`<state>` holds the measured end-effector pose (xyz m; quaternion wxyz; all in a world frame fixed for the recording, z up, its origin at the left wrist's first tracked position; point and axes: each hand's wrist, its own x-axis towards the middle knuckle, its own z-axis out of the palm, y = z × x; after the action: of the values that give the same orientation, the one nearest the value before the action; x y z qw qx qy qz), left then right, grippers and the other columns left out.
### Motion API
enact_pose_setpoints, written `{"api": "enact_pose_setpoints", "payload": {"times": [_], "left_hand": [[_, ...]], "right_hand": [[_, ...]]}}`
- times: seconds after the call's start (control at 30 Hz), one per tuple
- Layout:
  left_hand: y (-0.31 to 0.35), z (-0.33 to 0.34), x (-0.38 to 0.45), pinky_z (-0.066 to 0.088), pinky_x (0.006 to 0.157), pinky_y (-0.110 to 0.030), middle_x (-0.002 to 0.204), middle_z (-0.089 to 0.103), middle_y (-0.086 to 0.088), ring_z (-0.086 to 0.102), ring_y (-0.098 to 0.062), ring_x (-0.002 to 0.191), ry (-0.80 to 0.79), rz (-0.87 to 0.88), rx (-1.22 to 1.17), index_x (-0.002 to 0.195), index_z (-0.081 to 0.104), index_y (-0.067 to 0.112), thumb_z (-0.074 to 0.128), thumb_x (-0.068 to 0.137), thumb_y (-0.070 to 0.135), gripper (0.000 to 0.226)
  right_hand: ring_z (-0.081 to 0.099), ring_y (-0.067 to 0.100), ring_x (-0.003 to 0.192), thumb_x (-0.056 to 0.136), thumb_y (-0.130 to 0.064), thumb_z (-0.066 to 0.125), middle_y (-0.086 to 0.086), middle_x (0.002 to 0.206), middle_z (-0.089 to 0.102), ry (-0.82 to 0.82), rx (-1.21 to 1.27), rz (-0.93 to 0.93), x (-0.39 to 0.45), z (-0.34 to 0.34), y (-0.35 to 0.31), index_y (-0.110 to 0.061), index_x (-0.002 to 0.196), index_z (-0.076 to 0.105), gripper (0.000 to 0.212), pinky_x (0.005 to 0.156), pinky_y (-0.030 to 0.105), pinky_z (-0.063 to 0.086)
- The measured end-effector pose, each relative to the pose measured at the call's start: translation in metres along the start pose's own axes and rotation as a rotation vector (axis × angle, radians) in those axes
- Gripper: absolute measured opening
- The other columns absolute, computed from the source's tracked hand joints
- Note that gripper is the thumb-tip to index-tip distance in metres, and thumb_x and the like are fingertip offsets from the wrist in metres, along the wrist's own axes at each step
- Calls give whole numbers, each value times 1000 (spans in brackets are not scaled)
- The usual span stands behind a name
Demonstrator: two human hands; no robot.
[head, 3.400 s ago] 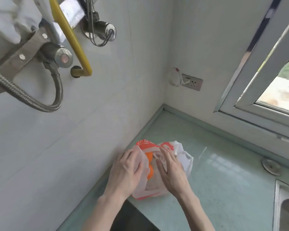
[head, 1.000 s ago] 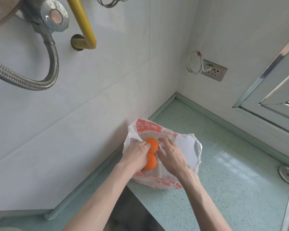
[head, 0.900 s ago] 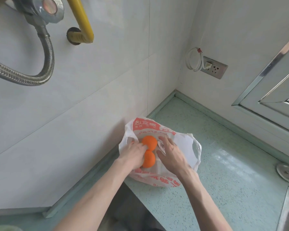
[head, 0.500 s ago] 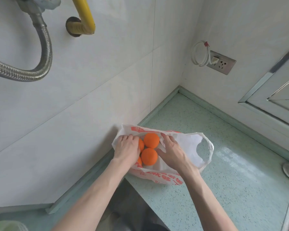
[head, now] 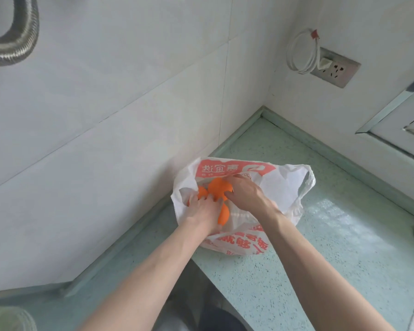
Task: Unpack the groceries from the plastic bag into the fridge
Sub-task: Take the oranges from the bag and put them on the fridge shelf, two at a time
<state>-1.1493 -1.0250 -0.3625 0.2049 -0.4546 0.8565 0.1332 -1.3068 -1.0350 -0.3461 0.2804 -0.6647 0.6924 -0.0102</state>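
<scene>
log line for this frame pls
phase: reaching in | both hands in plastic bag on oranges | bag on counter

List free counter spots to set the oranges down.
Bare countertop runs right of the plastic bag toward the window wall, and behind it into the corner. Crowded: the strip between bag and left wall, and the bag mouth, where both hands cover the oranges.

Oranges [head: 219, 191] partly hidden under both hands' fingers [head: 209, 199].
</scene>
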Motion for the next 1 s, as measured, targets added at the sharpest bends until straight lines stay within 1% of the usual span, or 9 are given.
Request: {"api": "enact_pose_setpoints", "payload": {"times": [0.1,0.17,0.27,0.4,0.5,0.67,0.8,0.87,1.0], "left_hand": [[8,7,1,34,112,-49,137,54,-10,57,-34,125,27,-25,60,156,29,19,70,85,42,85],[14,10,1,34,110,-47,136,54,-10,59,-33,121,82,-47,114,157,27,16,67,89,39,82],[17,15,2,42,101,-43,132,58,-10,64,-31,114,134,-79,129,153,31,14,66,92,31,72],[13,16,-1,45,99,-44,133,60,-10,67,-30,110,135,-65,88,146,39,15,74,86,27,71],[11,15,-6,46,96,-44,134,58,-9,68,-30,108,109,-39,56,140,45,18,75,84,24,64],[9,8,-17,47,93,-45,141,53,-7,68,-30,107,102,-21,53,138,51,18,80,79,30,66],[13,-2,-26,48,86,-45,145,47,-6,71,-33,94,143,3,16,132,54,17,81,80,28,59],[15,-7,-32,52,88,-45,146,47,-6,70,-33,98,179,13,-46,136,49,19,80,84,28,61],[22,-17,-49,53,94,-38,143,50,-1,60,-29,121,254,-4,-172,144,38,28,75,90,36,66]], "right_hand": [[51,32,135,98,-27,60,10,148,54,-15,-9,-2,10,8,0,-20,150,45,55,102,41,47],[56,36,129,97,-26,62,13,146,53,1,5,6,14,13,0,-20,152,40,60,98,43,50],[61,40,119,96,-27,65,16,139,54,20,23,16,21,17,-2,-17,150,40,60,91,43,51],[64,39,113,89,-46,71,16,130,58,34,81,51,29,20,-6,-15,146,41,71,88,42,52],[64,40,111,86,-53,72,17,128,59,21,93,71,31,27,-7,-17,147,37,78,86,42,51],[64,39,109,83,-50,76,19,125,60,47,128,98,22,31,0,-14,144,39,79,83,41,51],[63,42,111,83,-48,77,23,126,56,82,162,151,5,20,9,-12,149,39,85,86,39,50],[63,43,111,83,-45,77,23,128,54,121,165,172,-9,10,12,-15,150,38,84,83,38,49],[66,39,102,84,-43,78,14,130,50,215,182,203,-50,-7,9,-26,148,38,78,79,42,56]]}}
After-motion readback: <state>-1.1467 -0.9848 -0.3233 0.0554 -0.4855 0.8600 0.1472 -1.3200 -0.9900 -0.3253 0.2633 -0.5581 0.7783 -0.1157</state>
